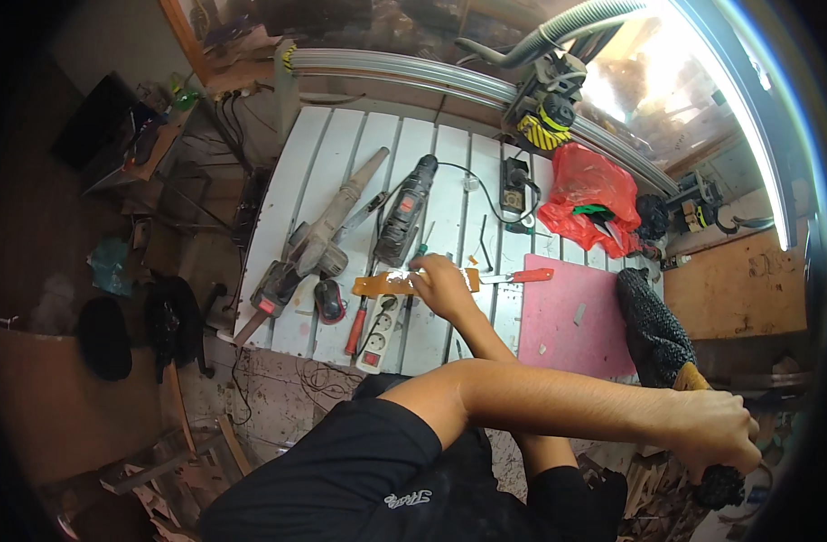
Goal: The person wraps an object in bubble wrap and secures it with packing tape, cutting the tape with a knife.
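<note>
Nearest, the left hand [719,429] is curled closed beside a yellow-brown, angular piece [691,377]; whether it grips anything I cannot tell. Farther off, the half-curled right hand [442,285] touches a glossy amber strip [371,285] over the white, slatted table [341,135], its hold unclear. Beyond lie a dark grey power tool [404,215] and a crumpled red plastic bag [594,183].

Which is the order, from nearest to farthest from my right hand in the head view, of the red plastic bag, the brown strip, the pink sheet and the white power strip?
From the right hand:
1. Brown strip: right beneath it.
2. White power strip: to its lower left.
3. Pink sheet: to its right.
4. Red plastic bag: to its upper right.
</note>
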Demonstrator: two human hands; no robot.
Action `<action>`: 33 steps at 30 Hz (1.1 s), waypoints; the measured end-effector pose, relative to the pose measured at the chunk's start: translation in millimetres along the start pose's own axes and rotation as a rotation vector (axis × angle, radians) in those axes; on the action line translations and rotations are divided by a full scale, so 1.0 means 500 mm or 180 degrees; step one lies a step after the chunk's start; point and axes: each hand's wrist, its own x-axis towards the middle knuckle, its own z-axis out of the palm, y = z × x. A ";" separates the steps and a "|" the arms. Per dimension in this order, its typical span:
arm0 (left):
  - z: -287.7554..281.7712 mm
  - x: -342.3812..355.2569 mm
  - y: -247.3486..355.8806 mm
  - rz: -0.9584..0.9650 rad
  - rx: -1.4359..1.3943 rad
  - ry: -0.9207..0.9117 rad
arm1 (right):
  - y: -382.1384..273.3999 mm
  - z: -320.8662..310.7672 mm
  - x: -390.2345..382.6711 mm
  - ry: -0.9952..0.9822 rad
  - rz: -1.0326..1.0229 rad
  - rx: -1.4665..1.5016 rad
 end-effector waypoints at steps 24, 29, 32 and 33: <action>-0.014 -0.043 -0.006 -0.0041 -0.0016 -0.0293 | 0.011 0.199 0.092 -0.1376 0.0377 -0.1263; -0.022 -0.023 0.018 0.0079 -0.0192 -0.0356 | 0.130 0.194 0.063 -0.0708 -0.0520 -0.0043; -0.006 -0.032 0.008 0.0047 -0.0085 -0.0243 | 0.125 0.214 0.078 -0.0996 -0.0457 0.0382; 0.002 -0.032 0.006 0.0036 -0.0012 -0.0168 | 0.121 0.210 0.078 -0.0989 -0.0450 0.0386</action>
